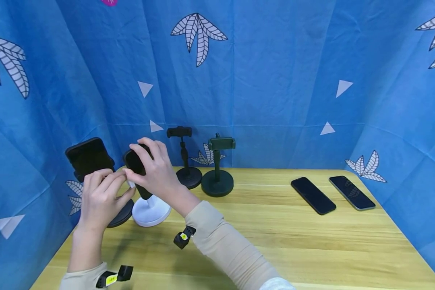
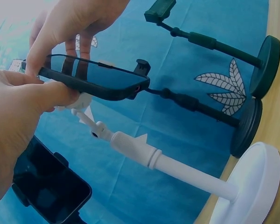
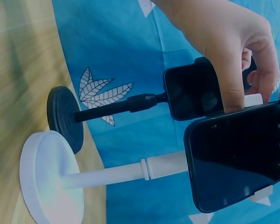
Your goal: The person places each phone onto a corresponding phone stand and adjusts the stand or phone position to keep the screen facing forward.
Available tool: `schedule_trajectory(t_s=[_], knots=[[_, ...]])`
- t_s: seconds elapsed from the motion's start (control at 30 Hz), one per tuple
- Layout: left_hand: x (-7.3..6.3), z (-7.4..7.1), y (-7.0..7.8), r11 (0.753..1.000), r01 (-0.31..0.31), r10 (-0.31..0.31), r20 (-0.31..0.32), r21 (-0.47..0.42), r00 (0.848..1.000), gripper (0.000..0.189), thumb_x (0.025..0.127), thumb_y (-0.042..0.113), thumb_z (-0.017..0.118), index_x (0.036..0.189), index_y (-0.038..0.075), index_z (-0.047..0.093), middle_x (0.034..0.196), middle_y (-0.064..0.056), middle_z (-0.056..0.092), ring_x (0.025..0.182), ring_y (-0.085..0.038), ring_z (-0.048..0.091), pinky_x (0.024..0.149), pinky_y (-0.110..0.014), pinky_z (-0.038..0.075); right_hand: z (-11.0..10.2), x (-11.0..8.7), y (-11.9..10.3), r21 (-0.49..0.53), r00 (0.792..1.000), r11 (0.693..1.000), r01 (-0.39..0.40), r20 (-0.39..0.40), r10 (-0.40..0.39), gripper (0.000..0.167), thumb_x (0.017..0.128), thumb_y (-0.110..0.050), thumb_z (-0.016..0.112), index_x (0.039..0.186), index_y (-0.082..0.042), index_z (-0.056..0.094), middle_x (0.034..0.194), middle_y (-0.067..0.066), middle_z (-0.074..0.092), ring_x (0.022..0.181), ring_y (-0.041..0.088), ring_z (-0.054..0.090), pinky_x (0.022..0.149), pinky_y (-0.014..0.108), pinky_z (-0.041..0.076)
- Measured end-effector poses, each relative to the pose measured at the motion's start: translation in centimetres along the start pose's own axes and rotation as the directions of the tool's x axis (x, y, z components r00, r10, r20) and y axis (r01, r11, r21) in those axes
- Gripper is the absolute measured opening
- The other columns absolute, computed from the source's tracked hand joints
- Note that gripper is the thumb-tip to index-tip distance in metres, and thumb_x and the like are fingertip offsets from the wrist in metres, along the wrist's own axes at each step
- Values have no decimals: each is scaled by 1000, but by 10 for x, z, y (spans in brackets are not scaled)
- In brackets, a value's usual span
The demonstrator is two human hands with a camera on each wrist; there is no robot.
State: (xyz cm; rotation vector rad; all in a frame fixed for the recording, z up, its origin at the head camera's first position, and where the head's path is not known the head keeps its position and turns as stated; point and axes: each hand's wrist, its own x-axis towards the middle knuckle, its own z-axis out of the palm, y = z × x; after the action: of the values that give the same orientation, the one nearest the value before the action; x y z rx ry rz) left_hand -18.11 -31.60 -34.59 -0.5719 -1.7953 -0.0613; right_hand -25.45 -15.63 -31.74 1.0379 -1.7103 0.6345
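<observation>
A black phone [image 1: 133, 162] is at the clamp of a white phone stand [image 1: 151, 211], its screen tilted upward. My right hand [image 1: 155, 169] grips this phone by its edges, thumb on one side and fingers on the other. From the left, my left hand [image 1: 100, 197] pinches the stand's white clamp [image 3: 253, 100] at the phone's long edge. Below the clamp, the white stem [image 2: 177, 176] leads down to the round base. Just behind my left hand, another black phone [image 1: 90, 158] sits in a black stand [image 3: 65, 119].
A black phone stand [image 1: 189, 177] and a dark green one [image 1: 217, 183] stand at the back, both with bare clamps. Two phones lie flat at the right, a black one [image 1: 313, 195] and a silver-edged one [image 1: 352, 193]. Blue curtain [image 1: 268, 80] encloses the wooden table [image 1: 275, 241].
</observation>
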Motion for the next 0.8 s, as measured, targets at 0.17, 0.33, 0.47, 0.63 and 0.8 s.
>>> schedule_trajectory(t_s=[0.17, 0.33, 0.47, 0.63, 0.8], knots=[[0, 0, 0, 1000, 7, -7, 5, 2, 1000, 48, 97, 40, 57, 98, -6, 71, 87, -24, 71, 82, -40, 53, 67, -50, 35, 2, 1, -1, -29, 1000, 1000, 1, -13, -1, 51, 86, -43, 69, 121, -7, 63, 123, 11, 58, 108, 20, 55, 106, 32, 42], [-1, -3, 0, 1000, 10, -11, 41, 17, 999, 50, 98, 41, 55, 100, -6, 70, 89, -24, 71, 83, -41, 53, 68, -51, 37, 3, 1, -3, -55, 1000, 998, -13, -13, 13, 51, 86, -45, 68, 121, -8, 63, 123, 10, 58, 108, 19, 55, 105, 31, 43], [-1, -7, 1, 1000, 13, -15, 68, 28, 998, 53, 98, 44, 52, 101, -6, 70, 91, -25, 72, 85, -41, 54, 70, -52, 38, 4, 1, -5, -50, 1000, 998, -29, -6, 29, 52, 85, -45, 69, 121, -9, 63, 123, 10, 58, 111, 19, 55, 105, 30, 42], [-3, -7, 1, 999, 19, -21, 83, 26, 996, 53, 98, 44, 51, 103, -5, 70, 94, -24, 72, 88, -41, 55, 72, -52, 39, 4, 1, -5, -38, 999, 998, -49, 5, 49, 53, 85, -46, 70, 123, -9, 62, 125, 10, 58, 114, 20, 53, 104, 29, 43], [-2, -4, 0, 999, 11, -14, 64, 50, 998, 52, 99, 44, 50, 103, -4, 70, 94, -23, 71, 89, -40, 54, 72, -53, 38, 2, 1, -2, -34, 999, 998, -47, 10, 48, 56, 85, -49, 70, 124, -9, 62, 126, 9, 57, 114, 20, 53, 105, 29, 42]])
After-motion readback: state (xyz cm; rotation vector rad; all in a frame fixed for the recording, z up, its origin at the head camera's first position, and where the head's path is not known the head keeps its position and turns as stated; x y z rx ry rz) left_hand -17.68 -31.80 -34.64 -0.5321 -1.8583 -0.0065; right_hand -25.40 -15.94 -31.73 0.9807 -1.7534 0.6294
